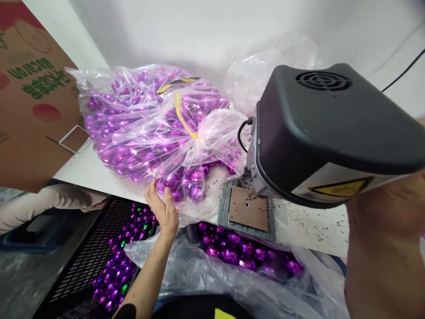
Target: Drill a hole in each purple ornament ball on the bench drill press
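Observation:
My left hand is at the lower edge of a big clear plastic bag full of shiny purple faceted balls. Its fingers are apart, by several purple balls near the table's front edge, and I see nothing held in it. My right forearm rises at the far right toward a black machine head with a vent and a yellow warning label. My right hand's fingers are hidden behind the machine. Beneath the machine, a square brown plate with a small centre hole sits on a grey base.
Below the table edge, an open plastic bag holds more purple balls. A black mesh crate at lower left holds small purple and green balls. A cardboard box stands left. Dark specks litter the white table. Another person's leg shows.

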`<state>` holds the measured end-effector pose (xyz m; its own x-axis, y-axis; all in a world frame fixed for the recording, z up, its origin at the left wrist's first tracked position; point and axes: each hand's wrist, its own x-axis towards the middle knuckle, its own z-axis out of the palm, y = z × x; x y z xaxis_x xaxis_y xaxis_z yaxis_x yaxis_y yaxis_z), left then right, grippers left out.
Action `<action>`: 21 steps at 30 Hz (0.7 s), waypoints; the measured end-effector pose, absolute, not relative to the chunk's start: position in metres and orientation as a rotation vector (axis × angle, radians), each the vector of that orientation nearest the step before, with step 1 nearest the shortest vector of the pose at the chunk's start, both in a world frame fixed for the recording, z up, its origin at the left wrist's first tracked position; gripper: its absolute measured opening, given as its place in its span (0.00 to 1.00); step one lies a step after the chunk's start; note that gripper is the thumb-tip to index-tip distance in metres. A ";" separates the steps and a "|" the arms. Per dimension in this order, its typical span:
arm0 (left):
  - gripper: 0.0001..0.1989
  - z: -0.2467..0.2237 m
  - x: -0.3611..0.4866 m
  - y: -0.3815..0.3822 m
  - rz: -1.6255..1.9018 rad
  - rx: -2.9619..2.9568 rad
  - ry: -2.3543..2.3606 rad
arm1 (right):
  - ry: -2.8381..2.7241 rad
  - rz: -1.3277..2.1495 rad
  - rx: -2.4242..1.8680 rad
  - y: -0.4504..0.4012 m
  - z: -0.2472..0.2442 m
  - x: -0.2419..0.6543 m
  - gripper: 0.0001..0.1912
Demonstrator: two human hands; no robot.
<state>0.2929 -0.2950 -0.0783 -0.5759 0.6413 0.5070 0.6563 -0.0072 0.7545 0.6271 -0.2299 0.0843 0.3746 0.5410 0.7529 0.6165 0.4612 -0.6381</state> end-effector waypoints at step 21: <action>0.23 -0.074 0.359 -0.277 -0.877 -2.606 -1.808 | -1.290 0.021 -1.126 -0.233 0.094 0.621 0.18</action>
<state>0.3594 -0.2766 -0.0740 0.2583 0.9049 0.3382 0.8256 -0.3886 0.4091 0.6206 -0.2335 0.0938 0.3523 0.5777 0.7363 0.5531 0.5061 -0.6618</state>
